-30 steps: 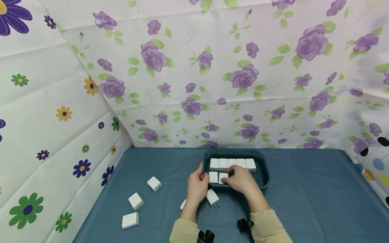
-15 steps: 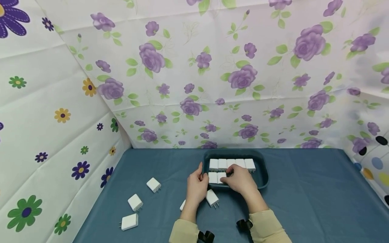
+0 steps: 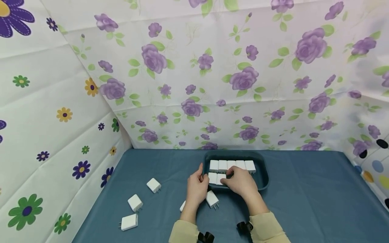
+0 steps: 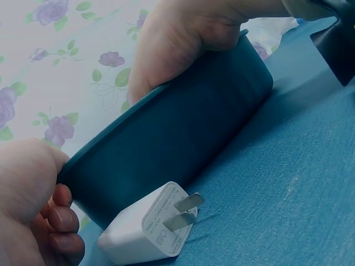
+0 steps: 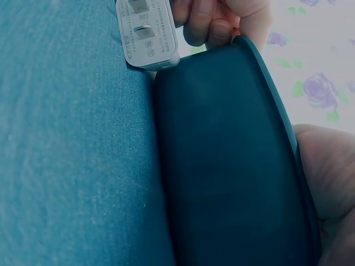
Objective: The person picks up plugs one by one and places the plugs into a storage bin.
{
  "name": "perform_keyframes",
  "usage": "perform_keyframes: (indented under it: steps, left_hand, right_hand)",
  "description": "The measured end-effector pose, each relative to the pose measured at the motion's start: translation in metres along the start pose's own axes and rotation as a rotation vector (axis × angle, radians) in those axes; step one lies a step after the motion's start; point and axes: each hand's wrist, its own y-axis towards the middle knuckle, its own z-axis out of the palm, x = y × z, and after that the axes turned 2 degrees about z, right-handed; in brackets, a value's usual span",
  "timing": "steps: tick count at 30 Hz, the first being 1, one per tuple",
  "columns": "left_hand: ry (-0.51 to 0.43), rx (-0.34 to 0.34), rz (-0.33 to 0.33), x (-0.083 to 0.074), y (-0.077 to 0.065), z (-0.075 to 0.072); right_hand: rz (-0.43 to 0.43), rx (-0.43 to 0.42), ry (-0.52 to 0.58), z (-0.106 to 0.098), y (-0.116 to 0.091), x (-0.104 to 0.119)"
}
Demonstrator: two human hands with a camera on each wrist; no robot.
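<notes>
A dark blue tray (image 3: 265,170) stands at the back of the table. Inside it, several white plug chargers (image 3: 231,165) form a back row. Two more make up a front row: the left charger (image 3: 212,178) and, snug beside it, the right charger (image 3: 221,178). My right hand (image 3: 242,183) reaches over the near rim and pinches that right charger; the tray wall (image 5: 222,149) hides its fingertips in the right wrist view. My left hand (image 3: 197,186) grips the tray's left end, thumb over the rim and fingers (image 4: 64,219) curled outside.
Just in front of the tray lies a loose charger (image 3: 212,199), prongs toward me. Another charger (image 3: 182,205) is mostly behind the left forearm. Farther left are an upper charger (image 3: 154,185), a middle charger (image 3: 135,203) and a lower charger (image 3: 129,222). Floral cloth (image 3: 182,67) hangs behind.
My right hand has slid the front row's right charger slightly left, closing the narrow gap to its neighbour. The left hand has kept its grip on the tray.
</notes>
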Motion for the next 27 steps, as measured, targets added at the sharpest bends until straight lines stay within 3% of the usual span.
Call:
perform_keyframes:
  steps: [20, 23, 27]
  left_hand:
    - [-0.002, -0.008, 0.009, -0.003, 0.001, 0.003]
    - [-0.008, -0.007, 0.011, -0.003, 0.0, 0.003]
    - [0.0, -0.02, 0.009, 0.002, 0.0, 0.002]
  right_hand:
    - [-0.067, -0.025, 0.05, -0.006, 0.002, -0.007]
    - [-0.101, 0.0, 0.122, -0.007, 0.002, -0.012]
    - [-0.183, 0.082, 0.333, -0.017, 0.002, -0.018]
